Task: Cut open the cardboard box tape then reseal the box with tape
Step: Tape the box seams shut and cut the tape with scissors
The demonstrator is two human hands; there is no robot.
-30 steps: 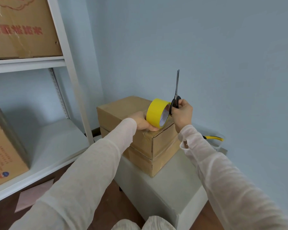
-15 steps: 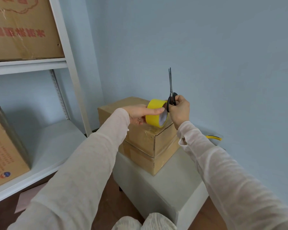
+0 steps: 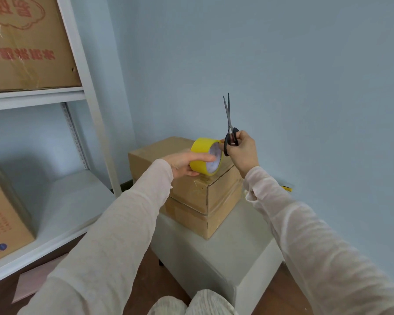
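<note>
Resealing likely pending: left hand (image 3: 183,163) grips tape roll (image 3: 201,153) over box (image 3: 191,187); right hand (image 3: 242,152) clutches upright scissors (image 3: 229,129); no strip visible.

This corner is serving as a small storeroom with a packing spot. A white metal rack (image 3: 87,87) with slotted uprights is standing at the left. A printed carton (image 3: 27,53) is sitting on its upper level and a second carton (image 3: 2,214) on the lower shelf (image 3: 73,201). Two plain cardboard boxes (image 3: 191,192) are lying stacked on a grey padded stool (image 3: 237,253) set into the corner of bare pale-blue walls (image 3: 305,87). The floor (image 3: 282,298) is showing brown wood. Over the stack, the left hand (image 3: 182,163) is holding a yellow tape roll (image 3: 200,155) and the right hand (image 3: 243,151) is gripping black scissors (image 3: 229,123).
</note>
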